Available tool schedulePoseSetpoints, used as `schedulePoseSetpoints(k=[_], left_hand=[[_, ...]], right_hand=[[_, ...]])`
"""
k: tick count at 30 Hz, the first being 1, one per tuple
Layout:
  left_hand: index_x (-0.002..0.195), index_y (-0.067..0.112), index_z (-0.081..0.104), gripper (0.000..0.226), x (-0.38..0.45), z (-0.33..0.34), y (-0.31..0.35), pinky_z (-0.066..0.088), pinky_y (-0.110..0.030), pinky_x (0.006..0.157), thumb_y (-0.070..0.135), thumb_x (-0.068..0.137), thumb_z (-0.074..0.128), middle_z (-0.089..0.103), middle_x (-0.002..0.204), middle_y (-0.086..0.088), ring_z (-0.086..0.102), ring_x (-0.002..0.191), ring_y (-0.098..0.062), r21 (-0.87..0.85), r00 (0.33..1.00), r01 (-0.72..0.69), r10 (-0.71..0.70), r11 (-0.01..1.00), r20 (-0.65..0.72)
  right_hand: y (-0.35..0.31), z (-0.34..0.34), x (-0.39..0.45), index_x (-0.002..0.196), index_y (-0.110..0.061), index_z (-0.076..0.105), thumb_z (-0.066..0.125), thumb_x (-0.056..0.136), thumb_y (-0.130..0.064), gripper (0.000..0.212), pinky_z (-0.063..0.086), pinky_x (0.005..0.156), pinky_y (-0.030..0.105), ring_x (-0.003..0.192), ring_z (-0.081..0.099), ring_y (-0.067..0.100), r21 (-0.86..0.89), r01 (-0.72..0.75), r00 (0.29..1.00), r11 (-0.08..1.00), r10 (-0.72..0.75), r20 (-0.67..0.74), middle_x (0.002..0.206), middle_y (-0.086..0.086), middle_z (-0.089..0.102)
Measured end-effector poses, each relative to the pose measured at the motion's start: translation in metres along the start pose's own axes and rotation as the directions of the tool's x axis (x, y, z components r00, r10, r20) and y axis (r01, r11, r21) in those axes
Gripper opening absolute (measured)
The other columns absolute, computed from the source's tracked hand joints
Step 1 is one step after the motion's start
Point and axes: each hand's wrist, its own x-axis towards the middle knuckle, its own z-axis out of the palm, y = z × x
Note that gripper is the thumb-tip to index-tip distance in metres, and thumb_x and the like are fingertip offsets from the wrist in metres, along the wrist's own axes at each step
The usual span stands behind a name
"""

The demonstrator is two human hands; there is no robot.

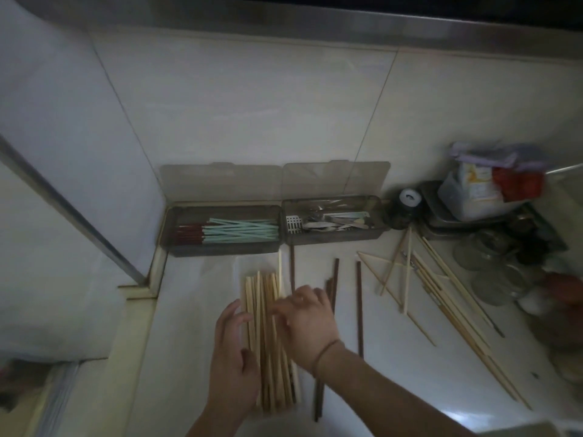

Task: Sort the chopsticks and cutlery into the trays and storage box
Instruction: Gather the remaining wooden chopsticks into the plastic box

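- Pale bamboo chopsticks [268,329] lie bundled on the surface, near two lidded boxes
- Left hand [233,357] and right hand [307,323], fingers straight, press the bundle's sides
- Light, stiff, slippery sticks; probably best clasped mid-length

Two lidded boxes stand side by side against the wall: the left box [220,230] holds chopsticks, the right box [331,219] cutlery; before them on the tabletop [394,357] lies a chopstick bundle [268,342]; loose chopsticks [441,298] lie to its right.
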Motion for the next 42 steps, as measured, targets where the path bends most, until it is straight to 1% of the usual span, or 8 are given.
schedulePoseSetpoints(k=[6, 9, 12, 15, 18, 20, 25, 42], left_hand=[[0.113, 0.017, 0.053, 0.058, 0.0, 0.002, 0.003, 0.02, 0.0, 0.103, -0.003, 0.061, 0.039, 0.042, 0.141, -0.006, 0.028, 0.134, 0.013, 0.007, 1.0, -0.006, 0.006, 1.0, -0.011], [0.112, 0.014, 0.054, 0.058, 0.001, 0.005, 0.004, 0.021, -0.002, 0.105, -0.003, 0.059, 0.038, 0.043, 0.139, -0.012, 0.034, 0.133, 0.005, 0.022, 0.999, -0.034, 0.035, 0.999, -0.01], [0.112, 0.013, 0.054, 0.059, 0.002, 0.008, 0.007, 0.021, -0.004, 0.107, -0.003, 0.058, 0.038, 0.044, 0.139, -0.015, 0.038, 0.131, -0.012, 0.028, 0.999, -0.038, 0.038, 0.999, -0.002], [0.111, 0.016, 0.054, 0.059, 0.002, 0.009, 0.011, 0.019, -0.003, 0.107, -0.002, 0.058, 0.037, 0.044, 0.139, -0.015, 0.038, 0.131, -0.016, 0.038, 1.0, -0.021, 0.021, 0.999, 0.0], [0.109, 0.031, 0.05, 0.06, 0.001, 0.009, 0.014, 0.017, 0.0, 0.105, -0.001, 0.06, 0.037, 0.042, 0.141, -0.012, 0.035, 0.131, -0.005, 0.049, 1.0, -0.021, 0.021, 0.999, -0.002], [0.107, 0.036, 0.049, 0.061, 0.001, 0.01, 0.016, 0.017, 0.0, 0.105, -0.001, 0.061, 0.037, 0.042, 0.141, -0.012, 0.033, 0.13, 0.0, 0.055, 0.999, -0.032, 0.033, 0.998, -0.005], [0.107, 0.036, 0.049, 0.062, 0.002, 0.013, 0.015, 0.018, -0.002, 0.107, -0.001, 0.06, 0.036, 0.042, 0.142, -0.013, 0.038, 0.132, -0.015, 0.054, 0.999, -0.04, 0.04, 0.998, -0.001], [0.106, 0.039, 0.048, 0.064, 0.002, 0.021, 0.026, 0.018, 0.004, 0.101, -0.002, 0.059, 0.035, 0.042, 0.142, -0.01, 0.036, 0.126, 0.001, 0.044, 1.0, -0.02, 0.02, 0.999, 0.002]], right_hand=[[0.0, 0.006, -0.019, 0.125, -0.02, 0.05, 0.046, 0.09, -0.037, 0.038, -0.007, 0.106, 0.072, 0.127, 0.031, 0.036, -0.233, 0.096, 0.863, 0.968, 0.035, 0.503, 0.124, 0.007, 0.051], [0.009, 0.004, -0.021, 0.139, -0.025, 0.038, 0.044, 0.093, -0.039, 0.048, -0.005, 0.107, 0.07, 0.129, 0.031, 0.036, -0.157, 0.148, 0.858, 0.976, -0.047, 0.512, 0.134, 0.007, 0.048], [0.034, 0.006, -0.03, 0.137, -0.024, 0.045, 0.049, 0.092, -0.036, 0.047, 0.029, 0.108, 0.054, 0.121, 0.046, 0.029, 0.157, 0.152, 0.944, 0.976, -0.191, 0.268, 0.129, 0.005, 0.056], [0.082, -0.001, -0.045, 0.118, -0.021, 0.062, 0.053, 0.092, -0.027, 0.028, 0.048, 0.092, 0.03, 0.105, 0.058, 0.015, 0.234, 0.108, 0.975, 0.966, -0.058, -0.213, 0.114, -0.001, 0.064], [0.152, -0.019, -0.068, 0.105, -0.026, 0.066, 0.057, 0.091, -0.022, 0.017, 0.049, 0.083, 0.028, 0.099, 0.058, 0.014, 0.16, -0.36, 0.837, 0.919, 0.394, -0.379, 0.107, -0.004, 0.065], [0.202, -0.029, -0.09, 0.108, -0.028, 0.065, 0.055, 0.092, -0.025, 0.019, 0.045, 0.08, 0.03, 0.102, 0.056, 0.022, 0.143, -0.717, 0.624, 0.682, 0.719, -0.306, 0.114, 0.0, 0.062], [0.259, -0.039, -0.135, 0.129, -0.033, 0.053, 0.051, 0.092, -0.029, 0.037, 0.035, 0.083, 0.033, 0.11, 0.045, 0.029, -0.062, -0.918, 0.395, 0.391, 0.914, -0.093, 0.129, 0.004, 0.05], [0.226, -0.012, -0.121, 0.113, -0.03, 0.06, 0.056, 0.091, -0.031, 0.022, 0.04, 0.07, 0.025, 0.08, 0.053, 0.017, 0.127, -0.788, 0.612, 0.602, 0.789, 0.056, 0.094, -0.007, 0.056]])
